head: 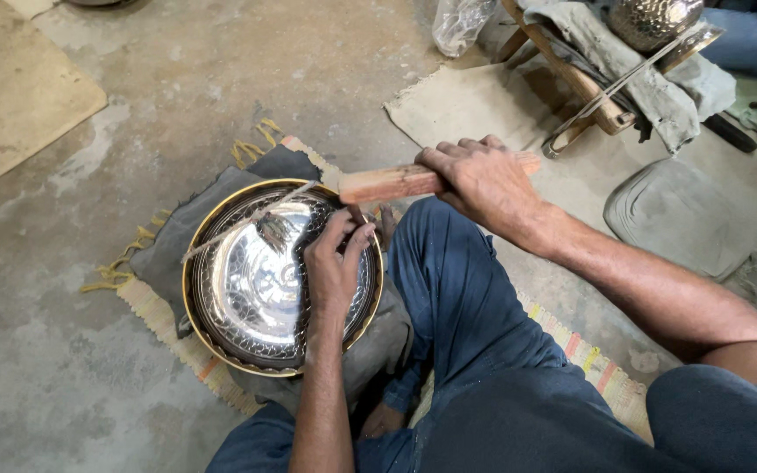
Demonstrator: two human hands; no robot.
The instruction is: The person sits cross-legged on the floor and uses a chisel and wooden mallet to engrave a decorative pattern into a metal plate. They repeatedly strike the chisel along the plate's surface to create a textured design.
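The left hand (pixel 335 263) rests on the plate (pixel 247 289), its fingers pinched together on a thin dark punch (pixel 357 215) that stands near the plate's upper right rim. The right hand (pixel 484 180) is clamped round a wooden mallet (pixel 392 182), a squared reddish block held level just above the punch top. The plate is a round, shiny metal dish with a brass-coloured rim and chased patterns; it lies on a grey cloth (pixel 168 245) over a fringed mat (pixel 146 302) on the concrete floor (pixel 63 394), propped against the person's knee in blue trousers. A cord (pixel 247 219) runs across the plate's upper part.

Further off, at top right, a second embossed metal vessel (pixel 654 22) sits on a wooden stand (pixel 571 74) draped with cloth, and a folded grey pad (pixel 681 215) lies beside it.

As I judge it, the main risk is the mallet landing off the small punch head and catching the left fingertips, which sit close under it. A tilted punch could skid on the polished surface and scratch or dent the pattern in the wrong place. The plate is only leaning on cloth and knee, so a hard blow might shift it and spoil the line
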